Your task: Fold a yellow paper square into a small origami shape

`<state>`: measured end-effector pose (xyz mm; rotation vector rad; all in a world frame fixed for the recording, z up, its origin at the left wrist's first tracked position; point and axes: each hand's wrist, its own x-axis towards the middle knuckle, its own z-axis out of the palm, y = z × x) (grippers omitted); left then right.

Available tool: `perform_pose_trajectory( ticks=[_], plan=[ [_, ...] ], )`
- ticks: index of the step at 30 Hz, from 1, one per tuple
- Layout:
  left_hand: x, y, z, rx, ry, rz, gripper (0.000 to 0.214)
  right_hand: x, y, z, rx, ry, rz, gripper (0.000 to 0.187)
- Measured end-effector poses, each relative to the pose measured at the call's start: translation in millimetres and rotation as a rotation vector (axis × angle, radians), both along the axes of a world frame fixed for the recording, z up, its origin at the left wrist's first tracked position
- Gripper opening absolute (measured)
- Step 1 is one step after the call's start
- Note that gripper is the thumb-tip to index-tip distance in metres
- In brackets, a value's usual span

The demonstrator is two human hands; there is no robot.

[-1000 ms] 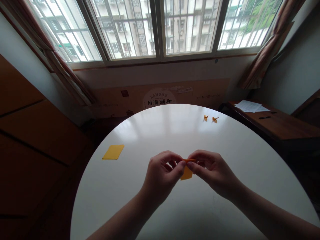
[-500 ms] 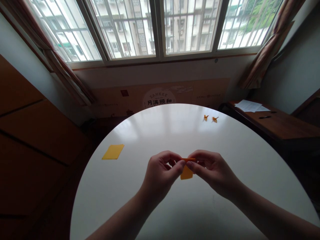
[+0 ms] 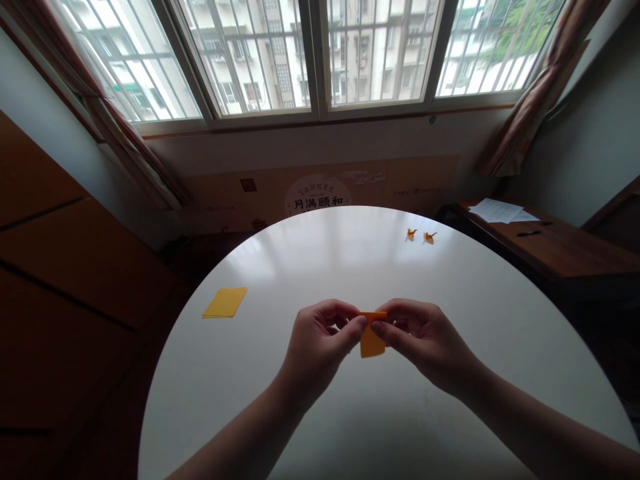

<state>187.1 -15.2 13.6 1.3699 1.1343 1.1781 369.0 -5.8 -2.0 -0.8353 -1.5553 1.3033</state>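
Observation:
A small folded piece of orange paper [image 3: 373, 343] is held up between both hands over the white round table [image 3: 320, 267]. My left hand [image 3: 323, 340] pinches its upper left edge between thumb and fingers. On the other side, my right hand [image 3: 417, 337] grips the upper right edge, its thumb pressed on the front. The top of the paper shows a narrow folded strip, and a flap hangs below the thumbs. Fingers hide the side edges and the back of the paper.
A stack of yellow-orange square paper [image 3: 225, 303] lies at the table's left. Two small folded paper birds [image 3: 411, 234] stand near the far right rim. Beyond, a wooden desk [image 3: 565, 250] carries white sheets [image 3: 500, 211] and a dark pen [image 3: 529, 233].
The thumbs have shifted slightly on the orange paper, and more of its front face and top strip shows. Both hands stay in nearly the same place.

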Motion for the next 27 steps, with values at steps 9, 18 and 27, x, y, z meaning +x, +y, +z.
perform_pose_trajectory(
  ticks=[9, 18, 27],
  plan=[
    [-0.3, 0.1, -0.9, -0.029, -0.003, -0.009, 0.021, 0.1, 0.9, -0.5, 0.001, -0.011, -0.002, 0.02],
    [-0.2, 0.4, -2.2, -0.018, 0.005, -0.017, 0.022, 0.9, 2.1, -1.6, -0.012, -0.003, 0.003, 0.018],
    [-1.3, -1.6, -0.5, 0.015, 0.057, -0.016, 0.02, 0.6, 1.8, -4.7, 0.01, 0.021, -0.016, 0.017]
  ],
)
